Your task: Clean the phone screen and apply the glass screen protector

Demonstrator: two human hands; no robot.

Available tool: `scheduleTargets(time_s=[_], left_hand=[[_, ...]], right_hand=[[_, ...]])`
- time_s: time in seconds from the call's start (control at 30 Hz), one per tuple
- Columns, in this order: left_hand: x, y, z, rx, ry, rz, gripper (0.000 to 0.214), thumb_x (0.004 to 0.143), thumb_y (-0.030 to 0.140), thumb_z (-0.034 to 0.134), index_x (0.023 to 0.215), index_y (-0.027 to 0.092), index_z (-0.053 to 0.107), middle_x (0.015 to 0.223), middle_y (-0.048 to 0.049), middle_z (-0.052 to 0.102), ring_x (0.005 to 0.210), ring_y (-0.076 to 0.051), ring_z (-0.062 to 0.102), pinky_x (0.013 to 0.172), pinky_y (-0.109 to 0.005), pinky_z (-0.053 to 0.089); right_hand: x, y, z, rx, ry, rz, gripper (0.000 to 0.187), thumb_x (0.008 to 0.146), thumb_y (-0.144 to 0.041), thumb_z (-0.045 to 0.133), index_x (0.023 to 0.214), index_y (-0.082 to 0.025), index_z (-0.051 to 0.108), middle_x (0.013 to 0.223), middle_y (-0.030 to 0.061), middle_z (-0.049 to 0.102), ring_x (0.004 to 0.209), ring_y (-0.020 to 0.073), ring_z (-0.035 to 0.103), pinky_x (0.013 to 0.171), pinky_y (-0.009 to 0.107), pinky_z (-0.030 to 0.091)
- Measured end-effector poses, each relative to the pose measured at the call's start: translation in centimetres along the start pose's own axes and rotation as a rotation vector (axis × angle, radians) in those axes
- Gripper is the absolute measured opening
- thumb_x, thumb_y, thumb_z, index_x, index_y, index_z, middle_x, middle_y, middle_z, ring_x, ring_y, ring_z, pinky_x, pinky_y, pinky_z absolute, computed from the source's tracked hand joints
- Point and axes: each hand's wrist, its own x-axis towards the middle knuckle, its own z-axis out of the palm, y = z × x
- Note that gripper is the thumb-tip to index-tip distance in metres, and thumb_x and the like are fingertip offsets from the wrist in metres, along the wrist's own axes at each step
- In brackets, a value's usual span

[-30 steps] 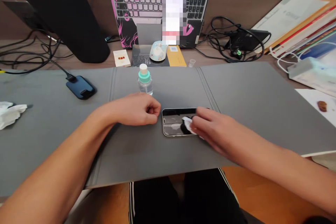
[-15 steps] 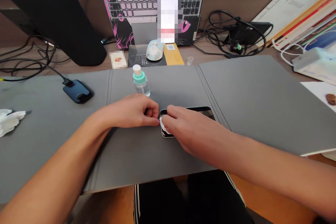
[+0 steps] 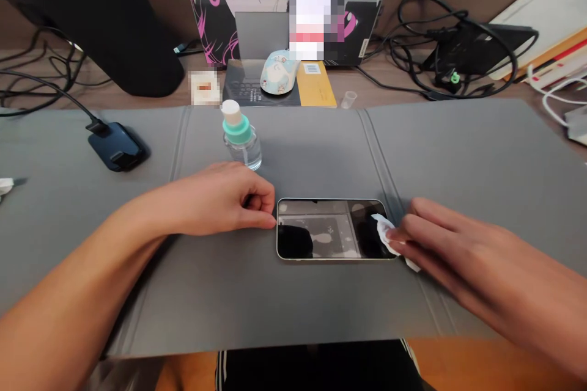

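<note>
head: your right hand [image 3: 415,235] pinches tissue [image 3: 385,233] at phone [image 3: 332,229]; left hand [image 3: 243,201] curled closed, empty, beside it. phone likely slick, stiff; hold edges.

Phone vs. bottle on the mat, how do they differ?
Pose: the phone lies flat, screen up; the bottle stands upright.
Look: the phone has a dark, reflective screen and a pale rim; the bottle is clear, with a teal collar and white cap.
Contact: a tissue in the right hand overlaps the phone's right end; no tissue is on the bottle.
Shared: both rest on the gray mat.
</note>
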Motion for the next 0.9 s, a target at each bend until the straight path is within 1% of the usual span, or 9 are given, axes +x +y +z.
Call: scheduleTargets(time_s=[0.2,0.33,0.4,0.47,0.53,0.6,0.67,0.8,0.9], left_hand=[[-0.3,0.7,0.6,0.100,0.089,0.034,0.027,0.097,0.036,0.061,0.075,0.023,0.057,0.057,0.0064,0.052,0.050,-0.011,0.043,0.052,-0.027,0.030],[-1.0,2.2,1.8,0.246,0.265,0.012,0.021,0.109,0.039,0.042,0.103,0.026,0.058,0.071,0.0034,0.063,0.058,-0.017,0.056,0.057,-0.032,0.035],[-1.4,2.8,2.5,0.314,0.336,0.032,0.032,0.108,0.057,0.047,0.117,0.027,0.056,0.088,-0.0011,0.070,0.068,-0.020,0.063,0.060,-0.035,0.040],[-1.6,3.0,3.2,0.386,0.361,0.073,0.060,0.097,0.075,0.062,0.130,0.026,0.055,0.113,-0.0078,0.071,0.086,-0.027,0.070,0.065,-0.039,0.047],[-1.6,2.9,3.8,0.438,0.358,0.111,0.081,0.085,0.081,0.073,0.141,0.025,0.054,0.132,-0.0119,0.066,0.104,-0.033,0.071,0.073,-0.044,0.054],[-1.5,2.7,4.2,0.452,0.348,0.122,0.082,0.084,0.076,0.078,0.145,0.027,0.054,0.138,-0.0115,0.063,0.112,-0.036,0.069,0.080,-0.047,0.058],[-1.4,2.6,4.4,0.441,0.341,0.130,0.076,0.085,0.068,0.079,0.145,0.029,0.056,0.137,-0.0100,0.064,0.112,-0.035,0.070,0.080,-0.048,0.059],[-1.3,2.8,4.8,0.458,0.327,0.133,0.066,0.089,0.056,0.076,0.145,0.028,0.055,0.131,-0.0105,0.066,0.103,-0.031,0.071,0.068,-0.044,0.058],[-1.2,3.2,4.9,0.475,0.343,0.134,0.062,0.091,0.052,0.071,0.145,0.027,0.053,0.130,-0.0115,0.066,0.100,-0.031,0.072,0.063,-0.043,0.056]], right_hand=[[2.4,2.9,-0.8,0.074,0.016,-0.079,0.037,0.113,-0.042,0.046,0.085,-0.025,0.063,0.075,0.0032,0.057,0.057,0.0165,0.060,0.052,0.033,0.046],[4.8,5.0,-1.2,0.102,-0.001,-0.103,0.036,0.112,-0.041,0.050,0.085,-0.024,0.066,0.078,0.0023,0.056,0.061,0.0165,0.057,0.054,0.033,0.043],[5.2,5.6,-1.2,0.131,0.000,-0.113,0.034,0.112,-0.039,0.051,0.087,-0.024,0.067,0.081,0.0023,0.059,0.064,0.0165,0.058,0.056,0.033,0.044],[4.9,5.9,-1.0,0.171,0.019,-0.114,0.029,0.111,-0.037,0.052,0.089,-0.024,0.068,0.084,0.0025,0.063,0.068,0.0165,0.061,0.058,0.032,0.047],[4.3,6.0,-0.8,0.194,0.051,-0.099,0.025,0.111,-0.034,0.053,0.094,-0.025,0.070,0.088,0.0029,0.066,0.073,0.0172,0.065,0.060,0.032,0.049],[3.8,6.1,-0.7,0.196,0.075,-0.093,0.021,0.110,-0.032,0.054,0.100,-0.026,0.071,0.092,0.0032,0.069,0.076,0.0175,0.067,0.060,0.031,0.050],[3.4,6.2,-0.7,0.197,0.090,-0.115,0.020,0.110,-0.031,0.054,0.104,-0.027,0.072,0.095,0.0029,0.069,0.076,0.0158,0.067,0.059,0.029,0.050],[3.0,6.0,-0.1,0.203,0.080,-0.213,0.022,0.112,-0.028,0.051,0.111,-0.027,0.073,0.099,0.0018,0.067,0.070,0.0105,0.063,0.058,0.023,0.049],[2.8,5.2,0.8,0.176,0.073,-0.244,0.025,0.113,-0.028,0.047,0.113,-0.026,0.072,0.099,0.0024,0.067,0.068,0.0100,0.061,0.056,0.023,0.047]])
